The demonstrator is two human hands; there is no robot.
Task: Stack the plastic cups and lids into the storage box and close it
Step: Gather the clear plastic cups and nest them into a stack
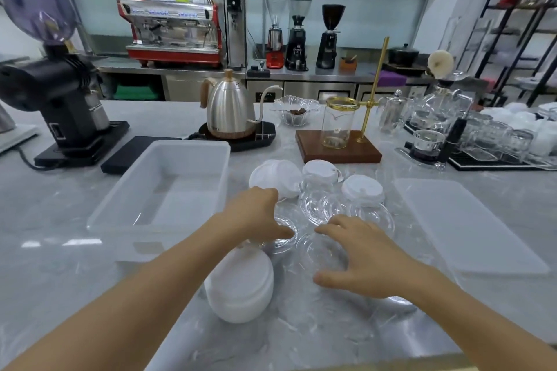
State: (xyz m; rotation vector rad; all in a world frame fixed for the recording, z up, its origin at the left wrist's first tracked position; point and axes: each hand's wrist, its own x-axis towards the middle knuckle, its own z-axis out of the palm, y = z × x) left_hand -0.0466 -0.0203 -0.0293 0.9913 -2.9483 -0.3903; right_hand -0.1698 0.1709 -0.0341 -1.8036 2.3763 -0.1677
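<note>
An empty translucent storage box [120, 205] stands on the marble counter to the left. Its flat lid [470, 229] lies to the right. Between them lie several clear plastic lids [319, 208] and white lids [277, 176], some in small stacks. A stack of white lids [241, 283] sits nearest me. My left hand [256, 211] reaches over a clear lid [283, 238], fingertips touching its rim. My right hand [367, 259] is spread over another clear lid [319, 250], thumb and fingers around its edges.
A black grinder [57, 111] stands back left, and a steel kettle [229, 108] on a black base sits behind the box. A glass beaker on a wooden stand [337, 147] is behind the lids. Glassware on trays [482, 138] fills the right.
</note>
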